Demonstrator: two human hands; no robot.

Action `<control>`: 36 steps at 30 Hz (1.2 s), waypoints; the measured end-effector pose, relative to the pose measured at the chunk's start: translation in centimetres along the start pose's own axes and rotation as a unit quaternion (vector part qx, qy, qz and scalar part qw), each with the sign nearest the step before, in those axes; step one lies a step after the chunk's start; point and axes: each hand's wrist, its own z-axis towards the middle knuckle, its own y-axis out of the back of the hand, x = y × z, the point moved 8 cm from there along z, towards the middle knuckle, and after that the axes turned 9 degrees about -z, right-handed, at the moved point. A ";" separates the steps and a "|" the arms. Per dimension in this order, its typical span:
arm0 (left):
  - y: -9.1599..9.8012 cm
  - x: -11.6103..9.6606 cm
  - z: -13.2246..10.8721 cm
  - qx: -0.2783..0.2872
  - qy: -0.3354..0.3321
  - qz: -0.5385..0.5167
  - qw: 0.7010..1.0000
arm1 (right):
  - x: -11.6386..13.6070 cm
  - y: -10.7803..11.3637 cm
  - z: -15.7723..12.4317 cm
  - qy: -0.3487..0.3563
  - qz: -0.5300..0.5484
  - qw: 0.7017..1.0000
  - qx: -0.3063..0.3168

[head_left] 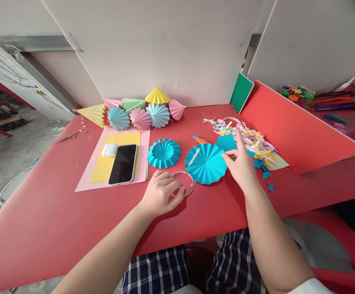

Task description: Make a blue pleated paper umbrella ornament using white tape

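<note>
Head view, only one.

Right hand [242,165]: index up, thumb and a curled finger almost meeting at the right edge of the blue pleated disc [207,165]. Can't tell if they pinch the rim or just sit at it.

Left hand [161,194]: fingers curled over the left side of a slim ring [193,183], probably a tape roll. Can't tell if it's gripped or only touched.

Disc lies between the hands: just left of the right-hand pinch, beyond and to the right of the left one. White strip [194,157] lies across its left pleats, far side from the right thumb.

Handling, my read: disc is paper, near weightless, slides easily. Stiff along the folds, springy across them; creases if squashed. Take it by the scalloped rim, thumb and finger along one fold, light pressure. Avoid pressing the centre, and stay off the strip; may be sticky. Ring looks light and rigid, hard to crush; its thin wall suits a fingertip pinch, but it could skate on the smooth red table [103,228].

Around the grips: second blue pleated piece [164,151] beyond the left fingers, phone [123,164] left of them. Flat blue paper [226,143] just beyond the right thumb, paper scraps [253,139] behind that hand. Cutter [199,140] past the disc; keep fingertips clear.
</note>
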 end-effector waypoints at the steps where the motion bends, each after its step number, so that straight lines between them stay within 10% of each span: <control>1: 0.2 0.3 0.0 -0.012 0.017 -0.002 1.000 | 0.4 0.9 0.0 0.007 -0.010 1.000 -0.023; 7: 1.3 1.6 0.6 -0.085 0.138 -0.053 0.985 | 3.3 6.0 -1.0 0.028 -0.057 0.987 -0.146; 20: -0.4 4.1 2.1 -0.149 0.349 -0.385 0.841 | 5.9 2.6 -1.8 0.047 0.090 0.994 0.033; 28: -0.9 5.0 0.9 -0.156 0.373 -0.347 0.846 | 6.9 7.4 -2.6 0.143 -0.160 0.953 -0.215; 36: -1.5 4.7 0.8 -0.133 0.396 -0.373 0.828 | 10.6 0.0 -4.5 0.140 0.051 0.982 0.116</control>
